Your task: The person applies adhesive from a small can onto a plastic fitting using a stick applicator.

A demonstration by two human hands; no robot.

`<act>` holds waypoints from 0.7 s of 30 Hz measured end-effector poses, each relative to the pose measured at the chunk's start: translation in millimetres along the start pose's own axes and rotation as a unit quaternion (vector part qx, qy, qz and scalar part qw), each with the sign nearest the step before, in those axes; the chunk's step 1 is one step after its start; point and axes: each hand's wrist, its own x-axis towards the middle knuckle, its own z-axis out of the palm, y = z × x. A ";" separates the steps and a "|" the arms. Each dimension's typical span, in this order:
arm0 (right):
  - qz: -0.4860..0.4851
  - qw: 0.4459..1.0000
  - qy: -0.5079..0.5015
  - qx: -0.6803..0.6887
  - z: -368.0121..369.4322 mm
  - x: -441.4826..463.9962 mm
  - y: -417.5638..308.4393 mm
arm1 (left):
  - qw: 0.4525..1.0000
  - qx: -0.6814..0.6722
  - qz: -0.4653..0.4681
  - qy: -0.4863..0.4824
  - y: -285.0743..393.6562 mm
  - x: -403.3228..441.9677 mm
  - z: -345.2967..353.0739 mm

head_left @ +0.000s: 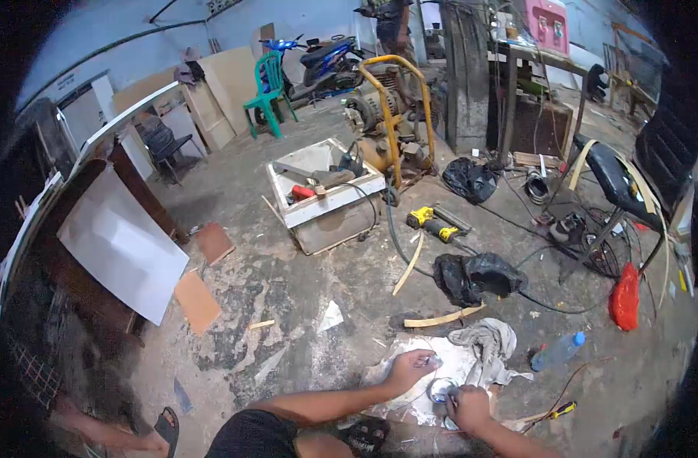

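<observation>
The left hand (410,372) is partly curled; whether it pinches something is unclear. Next, the tin (441,391) is over the white board (419,408); steady, level handling should help. The right hand (469,411) bends its fingers at the rim, grip unclear, near the rag (486,347).

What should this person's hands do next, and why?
I'd probably bring the left hand down to steady the small round container: the right hand is already at its edge, and the left is close by. Whatever the left fingertips may be holding is too small to make out.
</observation>
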 end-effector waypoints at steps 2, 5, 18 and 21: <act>0.020 0.995 0.053 0.080 9.0 0.8 -1.5 | 1.000 -0.031 0.002 -0.004 0.2 1.4 0.3; 0.006 0.996 0.074 0.050 8.6 6.1 -0.6 | 0.997 -0.071 0.002 -0.005 -11.9 5.5 2.1; 0.110 0.982 0.011 0.152 6.0 8.7 2.7 | 0.999 -0.038 -0.008 -0.004 -9.5 3.8 -1.0; 0.101 0.986 0.048 0.125 2.7 10.4 6.8 | 0.999 -0.036 -0.004 -0.004 -11.4 6.3 -1.2</act>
